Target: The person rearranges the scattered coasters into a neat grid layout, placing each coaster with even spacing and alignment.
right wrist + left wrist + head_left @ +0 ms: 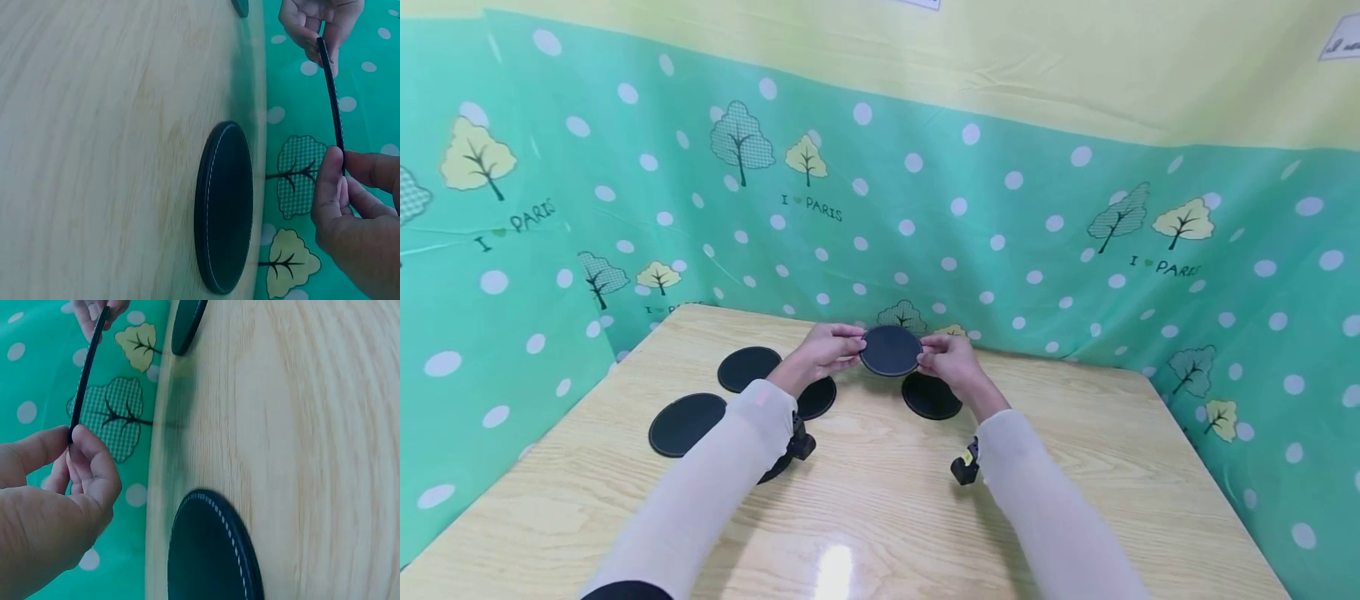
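Observation:
Between my two hands a round black coaster [891, 350] with a stitched rim is held up above the table's far part. My left hand [826, 353] pinches its left edge between thumb and fingers. On the opposite edge, my right hand [952, 364] pinches it the same way. Both wrist views show the coaster [87, 375] edge-on, thin and flat. Below the right hand lies another black coaster [226, 209] on the table. A further coaster [817, 398] lies under the left hand, partly hidden by that wrist.
More black coasters lie on the wooden table [880, 500] at left: one at the back [748, 368], one nearer [687, 425], and one mostly hidden under the left forearm [775, 472]. A green and yellow patterned cloth [925, 208] hangs behind the table and along its sides.

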Action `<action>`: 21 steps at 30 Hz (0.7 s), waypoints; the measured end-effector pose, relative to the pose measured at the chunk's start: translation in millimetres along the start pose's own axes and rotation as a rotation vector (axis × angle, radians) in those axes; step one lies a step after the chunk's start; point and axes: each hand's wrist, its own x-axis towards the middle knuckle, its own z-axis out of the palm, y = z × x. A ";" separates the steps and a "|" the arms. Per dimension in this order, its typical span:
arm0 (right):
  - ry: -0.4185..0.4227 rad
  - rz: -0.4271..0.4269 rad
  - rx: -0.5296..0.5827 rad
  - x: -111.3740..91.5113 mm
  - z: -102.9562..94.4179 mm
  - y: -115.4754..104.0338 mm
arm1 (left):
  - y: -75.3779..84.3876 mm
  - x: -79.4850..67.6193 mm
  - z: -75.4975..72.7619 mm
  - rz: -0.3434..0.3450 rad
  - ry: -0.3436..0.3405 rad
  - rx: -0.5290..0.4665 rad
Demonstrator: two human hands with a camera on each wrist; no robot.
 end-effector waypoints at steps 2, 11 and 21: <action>0.001 -0.002 -0.011 -0.5 -3.6 0.2 | -0.5 -0.6 3.9 0.009 -0.005 0.002; 0.009 0.002 -0.061 -7.4 -23.7 -1.9 | -2.9 -1.3 29.0 0.022 -0.002 -0.002; 0.007 0.000 -0.092 -18.9 -46.3 0.9 | -9.9 -2.6 57.0 0.037 0.010 -0.015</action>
